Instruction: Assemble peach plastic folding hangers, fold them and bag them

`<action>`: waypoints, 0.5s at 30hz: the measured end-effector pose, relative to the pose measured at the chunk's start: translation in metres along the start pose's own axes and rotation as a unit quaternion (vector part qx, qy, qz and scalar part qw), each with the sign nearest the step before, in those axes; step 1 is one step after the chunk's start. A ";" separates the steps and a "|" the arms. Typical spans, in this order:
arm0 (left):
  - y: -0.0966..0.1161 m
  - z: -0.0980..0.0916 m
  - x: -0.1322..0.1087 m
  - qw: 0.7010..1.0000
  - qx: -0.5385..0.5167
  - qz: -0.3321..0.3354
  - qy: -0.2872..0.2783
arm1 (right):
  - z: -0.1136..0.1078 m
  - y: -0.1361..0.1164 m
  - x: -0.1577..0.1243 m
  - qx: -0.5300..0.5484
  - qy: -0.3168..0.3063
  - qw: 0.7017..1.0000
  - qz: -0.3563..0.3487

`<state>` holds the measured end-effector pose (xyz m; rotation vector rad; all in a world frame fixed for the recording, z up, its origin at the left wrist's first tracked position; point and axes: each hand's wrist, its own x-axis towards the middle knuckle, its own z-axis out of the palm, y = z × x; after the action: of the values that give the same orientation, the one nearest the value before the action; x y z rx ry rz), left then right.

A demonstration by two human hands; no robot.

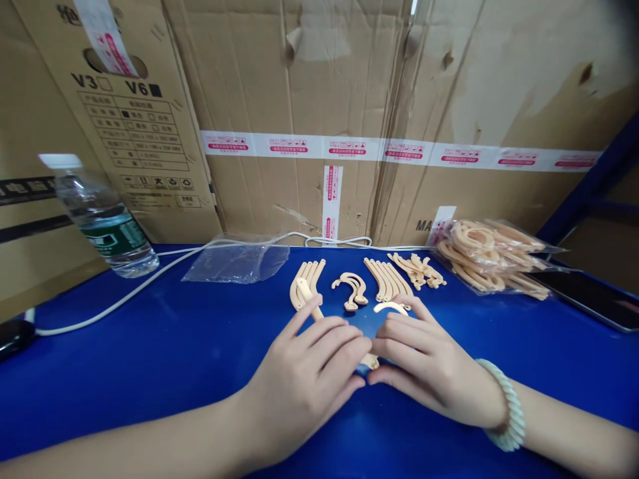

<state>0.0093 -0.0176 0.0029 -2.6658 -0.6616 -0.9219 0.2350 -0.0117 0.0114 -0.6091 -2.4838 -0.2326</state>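
Note:
My left hand [314, 372] is closed around a long beige plastic arm [303, 290], whose far end sticks up past the index finger. From my right hand [429, 359] a curved beige hook [390, 307] juts out above the fingers. Both hands' fingertips meet around a beige end piece [370, 361]; how the parts join there is hidden. Just beyond lie a row of curved beige arms [310, 273] on the left, a few hooks [355, 285] in the middle and another row of arms [387, 279] on the right.
Small beige parts [419, 269] lie beside bagged beige pieces [486, 256] and a dark phone [594, 299]. At left stand a water bottle [112, 226], a clear plastic bag [234, 261] and a white cable [107, 313]. Cardboard boxes [299, 86] wall the blue table's back.

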 end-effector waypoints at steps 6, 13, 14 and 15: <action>0.003 0.009 0.000 1.000 -0.022 0.000 -0.013 | 0.003 -0.006 -0.001 0.008 0.004 1.000 -0.013; 0.000 0.015 -0.004 0.998 0.020 0.014 -0.065 | 0.006 -0.008 0.000 0.032 0.016 0.999 -0.012; -0.001 0.015 -0.004 0.997 0.018 0.012 -0.076 | 0.006 -0.008 0.000 0.034 0.017 0.999 -0.011; -0.001 0.015 -0.005 0.996 0.015 0.010 -0.084 | 0.007 -0.007 -0.001 0.037 0.019 0.999 -0.010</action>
<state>0.0131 -0.0126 -0.0112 -2.7386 -0.6775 -0.6837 0.2288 -0.0165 0.0053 -0.5444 -2.4520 -0.1570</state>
